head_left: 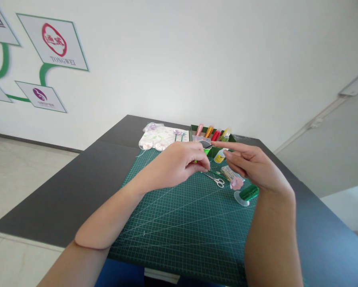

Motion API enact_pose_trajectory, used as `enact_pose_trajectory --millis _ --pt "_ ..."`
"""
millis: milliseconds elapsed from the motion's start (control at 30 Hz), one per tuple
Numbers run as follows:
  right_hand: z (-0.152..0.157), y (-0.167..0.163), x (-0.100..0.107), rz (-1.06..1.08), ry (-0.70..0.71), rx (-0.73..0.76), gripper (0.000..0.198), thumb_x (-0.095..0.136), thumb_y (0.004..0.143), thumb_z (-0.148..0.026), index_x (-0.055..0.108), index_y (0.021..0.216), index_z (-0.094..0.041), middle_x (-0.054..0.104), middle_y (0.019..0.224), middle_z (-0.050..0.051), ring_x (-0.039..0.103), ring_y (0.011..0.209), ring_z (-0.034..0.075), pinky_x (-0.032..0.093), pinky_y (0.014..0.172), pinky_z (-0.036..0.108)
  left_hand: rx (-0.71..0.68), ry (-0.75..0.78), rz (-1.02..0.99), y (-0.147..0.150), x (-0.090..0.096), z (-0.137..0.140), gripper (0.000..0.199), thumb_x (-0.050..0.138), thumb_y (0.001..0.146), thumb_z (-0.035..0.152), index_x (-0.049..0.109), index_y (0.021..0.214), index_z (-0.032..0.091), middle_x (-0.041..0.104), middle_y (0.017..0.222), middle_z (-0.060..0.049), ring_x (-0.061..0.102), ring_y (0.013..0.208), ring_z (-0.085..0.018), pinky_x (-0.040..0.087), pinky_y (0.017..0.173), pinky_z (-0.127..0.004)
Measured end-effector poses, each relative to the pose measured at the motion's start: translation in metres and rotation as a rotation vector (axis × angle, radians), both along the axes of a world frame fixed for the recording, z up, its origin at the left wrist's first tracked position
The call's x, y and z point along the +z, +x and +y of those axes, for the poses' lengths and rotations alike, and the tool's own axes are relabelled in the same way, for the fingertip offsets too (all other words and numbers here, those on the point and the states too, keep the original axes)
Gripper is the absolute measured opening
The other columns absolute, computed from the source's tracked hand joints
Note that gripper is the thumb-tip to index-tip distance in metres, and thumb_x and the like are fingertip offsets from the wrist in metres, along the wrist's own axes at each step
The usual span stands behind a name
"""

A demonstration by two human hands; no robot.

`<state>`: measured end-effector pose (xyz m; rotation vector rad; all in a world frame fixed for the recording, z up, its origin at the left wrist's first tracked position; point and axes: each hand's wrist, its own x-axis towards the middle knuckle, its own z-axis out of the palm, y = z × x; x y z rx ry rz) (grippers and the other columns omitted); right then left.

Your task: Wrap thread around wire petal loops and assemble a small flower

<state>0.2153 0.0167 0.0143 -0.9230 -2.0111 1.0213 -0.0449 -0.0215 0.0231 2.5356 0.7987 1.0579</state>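
My left hand is over the far part of the green cutting mat, fingers pressed together. A thin dark strip runs from beside its fingers to the tip of my right index finger. Too little of it shows to name. My right hand has its index finger stretched out to the left, thumb apart below it. Below the hands lie white-handled scissors and a pink flower on a green stem. A green spool lies by my right wrist. Behind the fingers, a round container is partly hidden.
A dark green box holds several coloured rolls at the back. A glue bottle is in front of it. Beside my right fingers is a small clear case. White sheets with small flowers lie at the back left, near the wall.
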Motion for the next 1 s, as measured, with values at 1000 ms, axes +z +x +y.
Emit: enact_pose_trajectory --millis 1000 --pt "0.003 -0.013 -0.002 -0.266 -0.095 0.187 0.047 0.053 0.104 -0.048 0.069 0.137 -0.018 0.041 0.050 -0.007 0.034 0.045 0.010 0.029 0.044 0.023 0.179 0.079 -0.241 -0.002 0.001 0.004 0.009 0.068 0.095 0.016 0.076 0.097 0.020 0.071 0.083 -0.003 0.062 0.074 -0.013 0.048 0.069 -0.028"
